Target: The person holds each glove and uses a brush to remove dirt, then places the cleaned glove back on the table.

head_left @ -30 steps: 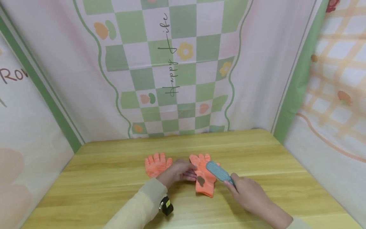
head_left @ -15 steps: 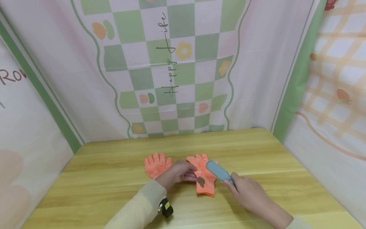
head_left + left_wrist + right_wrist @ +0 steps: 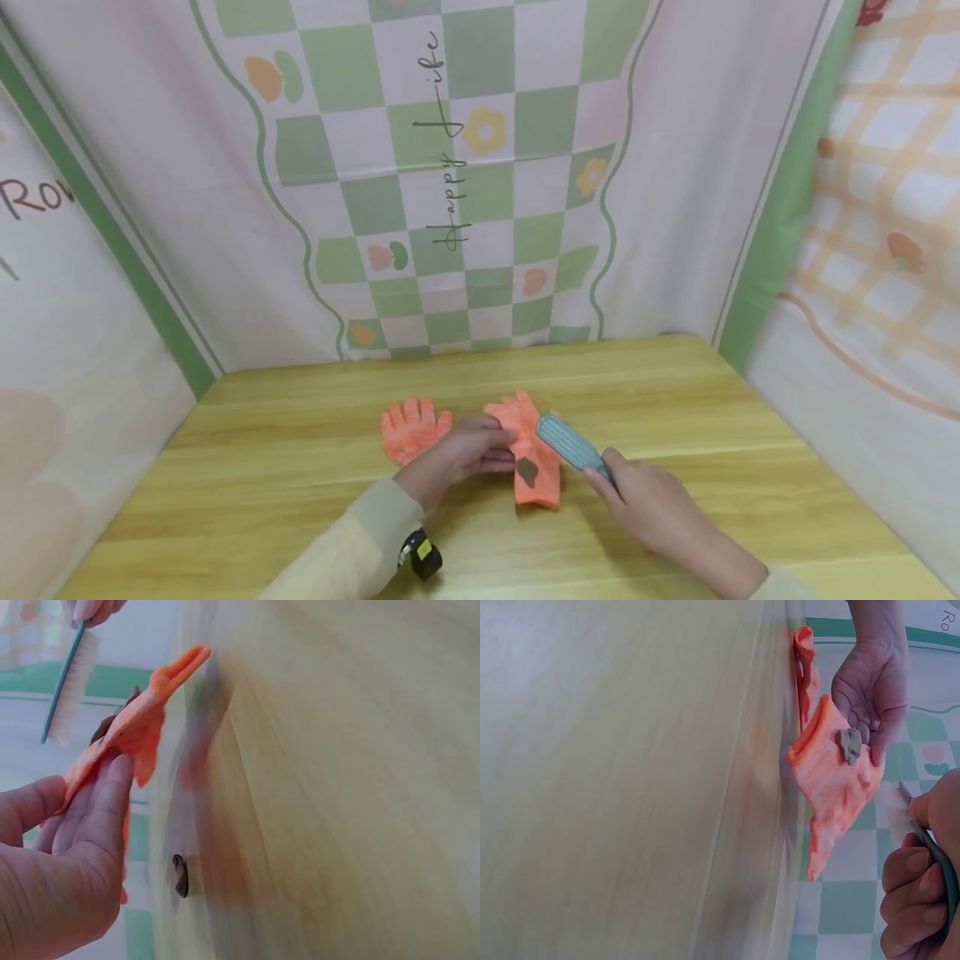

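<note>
Left hand (image 3: 472, 452) pinching orange glove (image 3: 528, 444), right hand (image 3: 651, 505) gripping blue brush (image 3: 568, 442), brown patch (image 3: 527, 472) perhaps mud

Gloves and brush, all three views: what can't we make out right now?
- Other glove's cuff: head view, hidden behind the left hand and forearm.
- Brush handle: head view, mostly hidden inside the right hand.
- Part of the held glove: head view, covered by the brush head.
- Most of the right hand: left wrist view, cut off by the top edge.
- Small dark thing: left wrist view, too small and blurred to identify.
</note>
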A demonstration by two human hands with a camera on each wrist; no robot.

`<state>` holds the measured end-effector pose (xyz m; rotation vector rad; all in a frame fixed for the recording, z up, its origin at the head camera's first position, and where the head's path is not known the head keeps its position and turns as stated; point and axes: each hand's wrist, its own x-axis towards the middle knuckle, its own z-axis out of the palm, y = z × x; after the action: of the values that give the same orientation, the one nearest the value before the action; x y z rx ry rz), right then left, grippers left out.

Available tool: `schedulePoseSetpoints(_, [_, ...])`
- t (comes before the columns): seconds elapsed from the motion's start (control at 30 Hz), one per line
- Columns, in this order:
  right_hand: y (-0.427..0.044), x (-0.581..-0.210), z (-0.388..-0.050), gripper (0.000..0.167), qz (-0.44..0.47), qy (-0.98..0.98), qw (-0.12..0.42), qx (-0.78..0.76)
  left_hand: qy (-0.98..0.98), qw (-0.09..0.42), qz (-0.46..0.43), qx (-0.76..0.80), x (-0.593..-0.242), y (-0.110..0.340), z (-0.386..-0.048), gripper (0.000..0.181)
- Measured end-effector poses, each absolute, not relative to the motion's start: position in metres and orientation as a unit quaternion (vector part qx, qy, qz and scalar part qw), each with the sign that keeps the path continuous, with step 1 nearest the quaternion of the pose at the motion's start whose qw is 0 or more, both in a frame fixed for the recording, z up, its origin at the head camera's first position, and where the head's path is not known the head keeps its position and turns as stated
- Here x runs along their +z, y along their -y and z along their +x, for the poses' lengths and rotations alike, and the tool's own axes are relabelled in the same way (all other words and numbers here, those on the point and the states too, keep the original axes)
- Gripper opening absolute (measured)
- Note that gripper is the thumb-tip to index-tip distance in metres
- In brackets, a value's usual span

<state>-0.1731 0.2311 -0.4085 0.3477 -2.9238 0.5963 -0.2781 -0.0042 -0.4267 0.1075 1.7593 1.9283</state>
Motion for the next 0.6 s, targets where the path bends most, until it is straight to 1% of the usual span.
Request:
schedulePoseSetpoints(0.3, [-0.224,-0.404,-0.172,0.029,0.137,0.96,0.092,0.225,-0.639,0.214,0.062,0.737,-0.418,0.018,-0.27,0.025])
schedulePoseSetpoints(0.4, [-0.22,-0.402,-0.172,0.029,0.146,0.956,0.09,0.237,-0.636,0.196,0.076,0.742,-0.416,0.023,-0.268,0.029])
schedulePoseSetpoints(0.5, [-0.215,-0.401,-0.172,0.029,0.152,0.954,0.088,0.243,-0.638,0.179,0.084,0.744,-0.415,0.028,-0.267,0.037])
schedulePoseSetpoints(0.6, [-0.211,-0.4,-0.172,0.029,0.155,0.953,0.088,0.245,-0.635,0.17,0.092,0.748,-0.414,0.032,-0.266,0.04])
